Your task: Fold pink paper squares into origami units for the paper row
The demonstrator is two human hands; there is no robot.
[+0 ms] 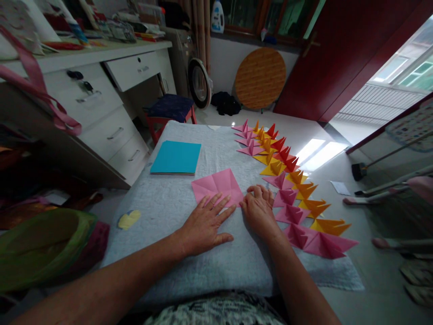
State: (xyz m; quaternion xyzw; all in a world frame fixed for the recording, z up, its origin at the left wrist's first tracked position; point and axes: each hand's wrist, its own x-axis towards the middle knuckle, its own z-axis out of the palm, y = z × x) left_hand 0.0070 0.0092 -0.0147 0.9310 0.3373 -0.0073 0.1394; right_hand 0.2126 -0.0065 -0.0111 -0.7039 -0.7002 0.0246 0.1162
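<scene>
One pink paper [216, 182] lay on the surface [158, 225]. Our left hand [208, 224] was spread wide over it; our right hand [260, 208] curled beside it, its grip unclear. Probably we smoothed it flat; the next move called for careful alignment.

Pink is shown by the flat sheet [215, 181], bright blue by the paper stack [176, 157], pink, yellow-orange and red by the folded papers [286, 197], pale grey-blue by the cloth [162, 203], dark red by the door [318, 58], and a mottled dark-and-pale pattern by the clothing [216, 312].
</scene>
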